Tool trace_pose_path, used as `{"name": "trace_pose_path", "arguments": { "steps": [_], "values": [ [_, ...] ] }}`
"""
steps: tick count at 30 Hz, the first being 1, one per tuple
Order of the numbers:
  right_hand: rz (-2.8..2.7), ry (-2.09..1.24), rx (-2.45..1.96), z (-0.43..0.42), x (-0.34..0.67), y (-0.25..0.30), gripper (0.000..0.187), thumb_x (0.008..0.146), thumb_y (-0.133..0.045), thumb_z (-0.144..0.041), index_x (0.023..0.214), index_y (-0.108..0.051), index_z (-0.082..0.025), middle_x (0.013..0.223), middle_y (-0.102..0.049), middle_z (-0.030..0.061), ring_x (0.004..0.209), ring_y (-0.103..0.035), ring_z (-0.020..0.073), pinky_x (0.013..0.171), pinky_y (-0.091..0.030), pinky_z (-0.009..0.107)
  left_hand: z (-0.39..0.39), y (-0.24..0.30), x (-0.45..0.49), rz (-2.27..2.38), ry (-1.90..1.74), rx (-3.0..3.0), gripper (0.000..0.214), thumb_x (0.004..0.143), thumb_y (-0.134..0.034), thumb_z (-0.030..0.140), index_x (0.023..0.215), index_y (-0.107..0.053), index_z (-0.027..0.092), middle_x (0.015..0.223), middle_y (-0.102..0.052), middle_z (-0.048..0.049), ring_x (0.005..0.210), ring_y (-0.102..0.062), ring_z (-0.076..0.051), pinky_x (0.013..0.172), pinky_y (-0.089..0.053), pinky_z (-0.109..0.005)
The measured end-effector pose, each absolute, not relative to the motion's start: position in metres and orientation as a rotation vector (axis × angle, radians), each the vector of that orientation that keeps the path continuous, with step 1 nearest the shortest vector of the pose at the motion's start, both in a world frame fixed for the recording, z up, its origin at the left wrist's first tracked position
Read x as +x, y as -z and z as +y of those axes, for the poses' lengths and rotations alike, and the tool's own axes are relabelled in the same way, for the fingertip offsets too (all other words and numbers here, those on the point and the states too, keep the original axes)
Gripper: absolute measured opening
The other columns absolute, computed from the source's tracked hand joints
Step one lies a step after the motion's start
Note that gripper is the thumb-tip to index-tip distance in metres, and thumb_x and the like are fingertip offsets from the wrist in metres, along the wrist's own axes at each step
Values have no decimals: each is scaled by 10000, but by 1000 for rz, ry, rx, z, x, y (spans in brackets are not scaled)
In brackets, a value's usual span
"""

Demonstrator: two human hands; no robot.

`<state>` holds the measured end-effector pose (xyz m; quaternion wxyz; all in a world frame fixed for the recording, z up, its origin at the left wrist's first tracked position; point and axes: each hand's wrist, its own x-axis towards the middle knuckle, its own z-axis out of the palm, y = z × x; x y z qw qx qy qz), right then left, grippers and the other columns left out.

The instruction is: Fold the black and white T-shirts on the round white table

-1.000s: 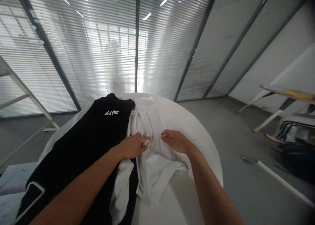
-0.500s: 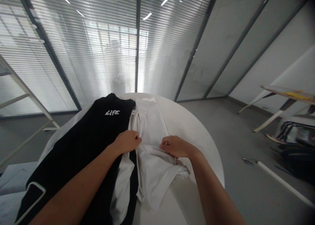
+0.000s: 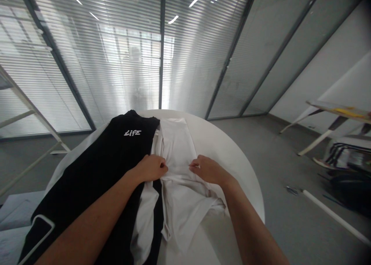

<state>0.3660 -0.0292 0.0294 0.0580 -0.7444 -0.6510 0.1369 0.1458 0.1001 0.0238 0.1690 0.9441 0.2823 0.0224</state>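
A garment of black fabric (image 3: 95,168) and white fabric (image 3: 179,141) lies spread over the round table. White lettering shows on the black part, near its far end. My left hand (image 3: 152,167) is closed in a pinch on the white fabric, close to where it meets the black. Across from it, my right hand (image 3: 210,171) pinches the outer edge of the same white part. A crosswise fold runs just below the hands, and the nearer white cloth is loosely creased. What lies under the fingertips is partly hidden.
The white round table (image 3: 228,153) carries the garment. A metal ladder-like frame (image 3: 31,110) stands at left. At right are a wooden table (image 3: 339,108), bags (image 3: 348,153) and a white pole (image 3: 333,214) on the floor. Glass partitions with blinds (image 3: 139,75) rise behind.
The white fabric has shifted a little, its far end now further right and its crosswise fold nearer to me. My right hand has risen slightly. My left hand has hardly moved.
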Motion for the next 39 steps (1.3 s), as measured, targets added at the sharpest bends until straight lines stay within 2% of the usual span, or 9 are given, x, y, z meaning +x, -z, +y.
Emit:
{"name": "trace_pose_path", "arguments": {
  "steps": [4, 6, 9, 12, 14, 18, 24, 32, 39],
  "values": [
    [-2024, -500, -2223, -29, 363, -39, 478, 959, -412, -471, 709, -709, -192, 746, -693, 87, 737, -640, 208, 646, -381, 279, 101, -24, 146, 820, -45, 2689, 401, 899, -405, 335, 608, -632, 177, 677, -657, -71, 685, -618, -199, 684, -396, -297],
    [-1933, -417, -2247, -25, 363, -36, 424, 964, -407, -441, 793, -715, -203, 819, -714, 78, 782, -646, 209, 656, -385, 277, 102, -24, 147, 843, -95, 2669, 388, 917, -389, 341, 695, -662, 178, 711, -663, -67, 695, -618, -193, 677, -397, -288],
    [-1765, -268, -2253, -18, 364, -25, 314, 962, -416, -357, 1057, -687, -229, 1017, -711, 63, 916, -641, 199, 751, -421, 276, 102, -24, 147, 881, -176, 2637, 295, 910, -429, 322, 985, -696, 220, 879, -680, -60, 832, -629, -202, 745, -422, -289],
    [-1787, -157, -2168, -13, 366, -14, 357, 948, -440, -298, 1251, -608, -210, 1192, -650, 78, 1069, -592, 194, 912, -415, 290, 103, -22, 147, 968, -220, 2664, 411, 900, -460, 338, 1286, -596, 287, 1098, -618, -93, 1024, -586, -244, 867, -424, -355],
    [-1898, -128, -2109, -13, 367, -10, 393, 939, -452, -266, 1299, -582, -179, 1235, -625, 94, 1143, -553, 201, 1004, -370, 308, 103, -19, 145, 973, -177, 2705, 469, 899, -467, 384, 1358, -545, 324, 1170, -566, -112, 1087, -549, -281, 926, -401, -427],
    [-2024, -168, -2120, -15, 367, -11, 339, 945, -441, -251, 1184, -661, -154, 1128, -656, 113, 1098, -570, 211, 1020, -345, 322, 105, -14, 142, 885, -88, 2769, 442, 891, -461, 434, 1308, -592, 370, 1181, -543, -107, 1090, -525, -307, 951, -371, -504],
    [-1950, -325, -2176, -18, 368, -18, 309, 962, -436, -329, 958, -711, -189, 994, -659, 94, 866, -625, 168, 807, -400, 252, 105, -16, 142, 831, -120, 2737, 347, 880, -450, 409, 1111, -698, 334, 1100, -605, -78, 1056, -544, -292, 927, -366, -488],
    [-1851, -373, -2186, -13, 371, -14, 310, 955, -429, -366, 869, -678, -201, 900, -713, 69, 848, -641, 175, 714, -377, 242, 99, -28, 146, 784, -108, 2623, 362, 906, -409, 385, 768, -693, 209, 828, -712, -45, 835, -643, -217, 805, -380, -332],
    [-1719, -510, -2153, -6, 378, -17, 279, 921, -476, -352, 873, -707, -203, 872, -731, 60, 795, -648, 175, 671, -394, 243, 123, -21, 156, 902, -167, 2326, 325, 891, -432, 398, 831, -684, 201, 748, -718, -39, 682, -654, -184, 620, -398, -244]
  ]
}}
